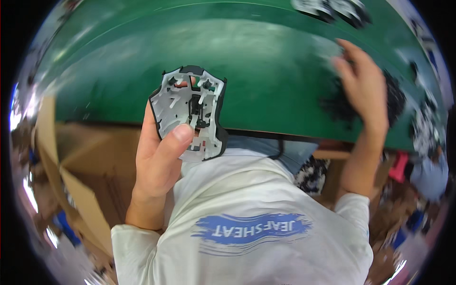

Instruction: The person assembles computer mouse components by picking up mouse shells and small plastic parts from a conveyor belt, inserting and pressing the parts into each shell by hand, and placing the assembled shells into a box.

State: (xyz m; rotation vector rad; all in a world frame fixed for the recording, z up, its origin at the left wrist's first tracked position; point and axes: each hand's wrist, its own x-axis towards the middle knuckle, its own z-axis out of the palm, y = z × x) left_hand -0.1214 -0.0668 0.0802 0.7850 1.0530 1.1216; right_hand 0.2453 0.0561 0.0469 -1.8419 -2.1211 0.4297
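My left hand (159,164) is closed around a hollow plastic housing shell (167,107), white inside with a black outer rim, held above the table's near edge. Its open inner side faces up, showing posts and a black mechanism (195,109) in the middle. My left thumb presses on the inside; the other fingers are mostly hidden beneath the shell. Over at the right, my right hand (365,83) is above the green table with thumb and forefinger apart, and no object shows between them. A heap of small black parts (395,97) lies beside and partly behind that hand.
The green table (266,71) spans the far side. Several black-and-white shells (316,8) sit at its far right, and small whitish parts (424,129) lie at the right edge. A cardboard box (88,202) stands at my left. Dark and white pieces (311,175) show below the table.
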